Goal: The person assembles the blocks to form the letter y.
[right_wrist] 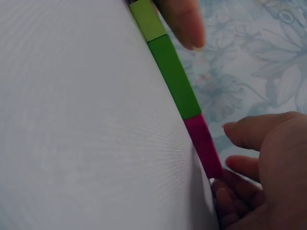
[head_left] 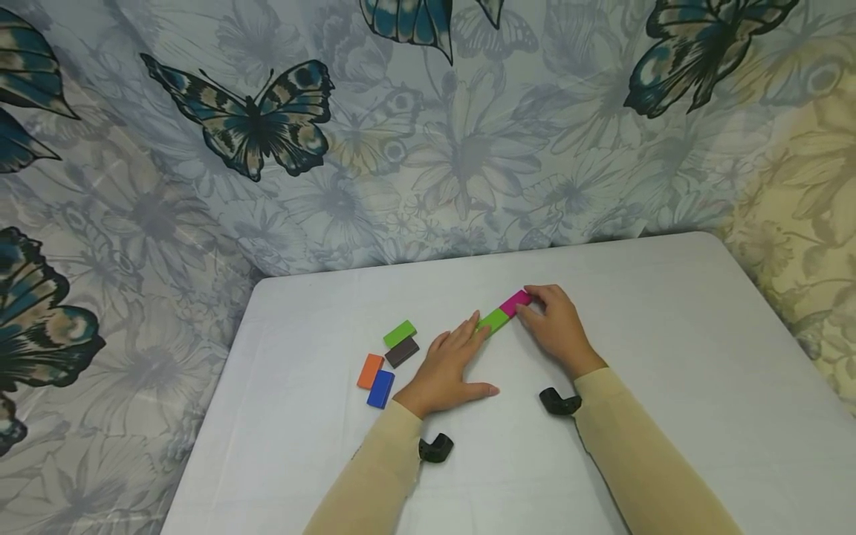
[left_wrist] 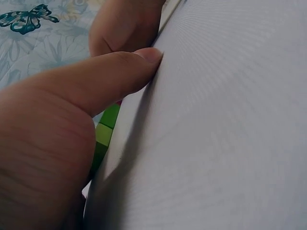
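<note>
A pink block (head_left: 516,303) and a green block (head_left: 493,322) lie end to end in a slanting row on the white table. A lighter green section (right_wrist: 149,20) adjoins the green one in the right wrist view. My left hand (head_left: 449,371) lies palm down with fingers extended, fingertips at the green block and thumb stretched out sideways. The right hand (head_left: 558,331) has thumb and forefinger around the pink block's far end. Other fingers (right_wrist: 228,201) curl by that end. My left hand hides part of the row.
Left of my hands lie a loose green block (head_left: 400,334) touching a dark brown block (head_left: 402,352), and an orange block (head_left: 371,371) against a blue block (head_left: 380,388). The white table (head_left: 669,446) meets a butterfly-patterned cloth (head_left: 428,186) behind.
</note>
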A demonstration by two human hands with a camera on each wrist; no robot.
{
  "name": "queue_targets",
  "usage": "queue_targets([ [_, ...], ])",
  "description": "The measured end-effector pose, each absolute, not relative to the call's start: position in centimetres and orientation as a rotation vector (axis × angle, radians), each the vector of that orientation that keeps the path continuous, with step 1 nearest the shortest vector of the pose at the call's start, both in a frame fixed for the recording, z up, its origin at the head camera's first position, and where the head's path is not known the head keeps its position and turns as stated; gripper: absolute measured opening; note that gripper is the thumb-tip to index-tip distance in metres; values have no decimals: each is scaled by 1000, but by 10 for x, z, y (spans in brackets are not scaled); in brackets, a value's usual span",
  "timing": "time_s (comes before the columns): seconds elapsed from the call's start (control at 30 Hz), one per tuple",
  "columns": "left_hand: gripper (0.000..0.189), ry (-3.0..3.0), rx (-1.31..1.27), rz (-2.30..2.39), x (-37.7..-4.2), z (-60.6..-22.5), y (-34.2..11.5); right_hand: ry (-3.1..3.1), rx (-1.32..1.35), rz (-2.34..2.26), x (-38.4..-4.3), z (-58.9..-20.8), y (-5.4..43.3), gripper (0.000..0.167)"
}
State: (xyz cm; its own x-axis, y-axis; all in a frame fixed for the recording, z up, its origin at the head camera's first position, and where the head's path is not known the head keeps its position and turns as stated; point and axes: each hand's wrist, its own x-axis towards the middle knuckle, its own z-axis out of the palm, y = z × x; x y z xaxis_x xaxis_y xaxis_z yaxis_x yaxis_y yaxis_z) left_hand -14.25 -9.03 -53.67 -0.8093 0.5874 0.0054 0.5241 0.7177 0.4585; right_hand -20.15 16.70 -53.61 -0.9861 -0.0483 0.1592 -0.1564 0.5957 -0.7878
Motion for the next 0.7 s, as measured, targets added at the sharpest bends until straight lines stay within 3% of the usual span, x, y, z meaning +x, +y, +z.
queue_targets([
  [0.4,106,2722,727,1086,-145,-539,-94,-2641,189,1386,-193,-531,166,45],
  [0.7,82,2496,615,1606,-145,-533,-100,-2627,266,1327,-183,-525,163,44],
])
